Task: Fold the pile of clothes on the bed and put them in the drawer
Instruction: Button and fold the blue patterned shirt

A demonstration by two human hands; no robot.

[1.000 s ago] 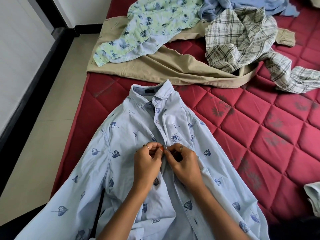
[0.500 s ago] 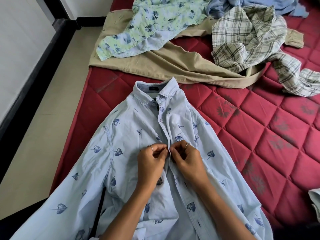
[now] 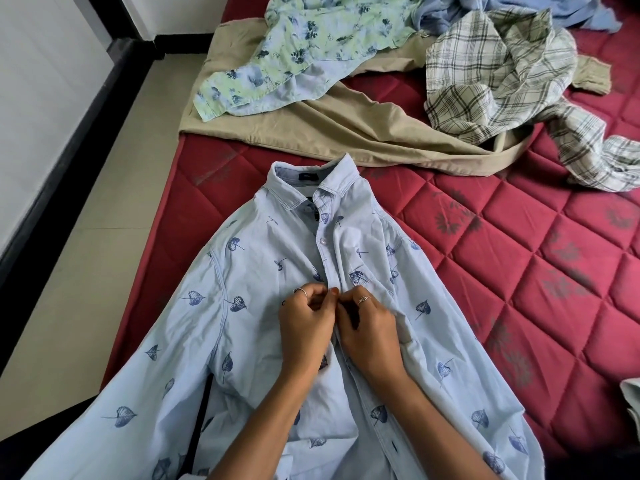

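A pale blue shirt with a dark leaf print [image 3: 263,306] lies face up on the red quilted mattress [image 3: 519,271], collar pointing away from me. My left hand [image 3: 306,329] and my right hand [image 3: 369,332] meet at the middle of its button placket, each pinching an edge of the front. The upper buttons near the collar look closed. Further back lie a green floral shirt [image 3: 311,46], beige trousers [image 3: 346,133], a plaid shirt [image 3: 502,74] and a blue garment [image 3: 519,8].
The bed's left edge drops to a beige tiled floor [image 3: 104,220] beside a white wall with a black skirting [image 3: 52,185]. A bit of pale cloth [image 3: 632,396] shows at the right edge.
Both hands stay pinched together on the shirt's placket with only small finger movement. The view has shifted slightly, so the shirt and the pile sit a little higher.
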